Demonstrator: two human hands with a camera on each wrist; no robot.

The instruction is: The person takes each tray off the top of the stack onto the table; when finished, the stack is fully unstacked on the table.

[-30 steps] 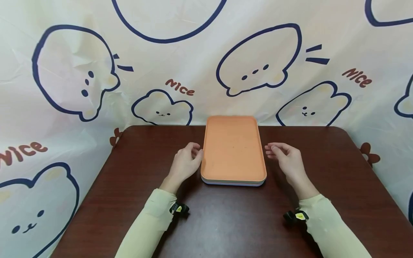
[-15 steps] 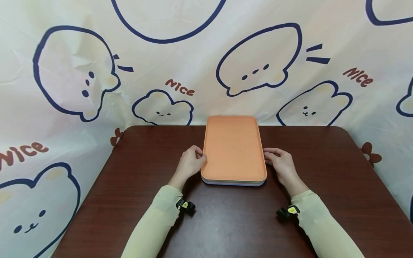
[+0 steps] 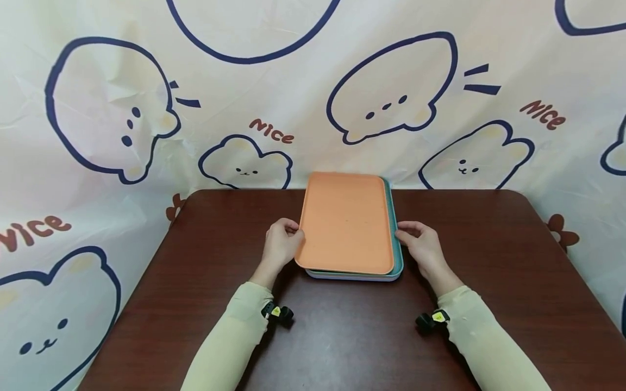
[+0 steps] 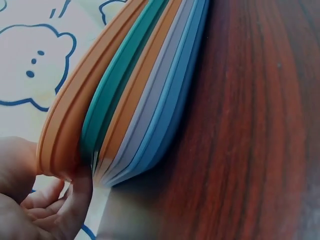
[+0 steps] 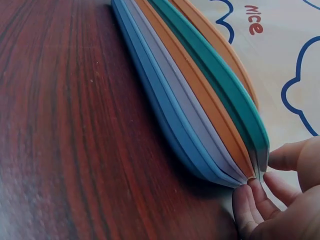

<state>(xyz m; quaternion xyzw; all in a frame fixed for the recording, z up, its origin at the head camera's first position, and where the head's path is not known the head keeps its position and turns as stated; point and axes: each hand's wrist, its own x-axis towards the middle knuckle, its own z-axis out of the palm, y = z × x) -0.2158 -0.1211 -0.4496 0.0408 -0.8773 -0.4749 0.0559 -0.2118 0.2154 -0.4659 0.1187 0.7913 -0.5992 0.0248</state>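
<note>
A stack of rectangular trays lies at the far middle of the table. In the head view, the top orange tray (image 3: 347,222) sits shifted left over a teal tray (image 3: 397,255), whose right strip shows. My left hand (image 3: 282,244) pinches the orange tray's left edge, thumb above and fingers beneath; the left wrist view shows a gap under that edge. My right hand (image 3: 423,244) is at the stack's right side, thumb and fingertips at the teal tray's edge (image 5: 235,100). Other fingertips touch the lower trays: a second orange tray (image 5: 200,85), a lilac tray (image 5: 180,100) and blue at the bottom (image 5: 165,107).
The dark brown wooden table (image 3: 342,336) extends in front of and beside the stack. Behind it hangs a pale sheet (image 3: 313,98) printed with bear outlines, close against the table's far edge. Each wrist carries a small black camera.
Both hands have closed in on the stack's sides. The left hand has taken hold of the top orange tray, which has moved left and uncovered the teal tray's right strip.
</note>
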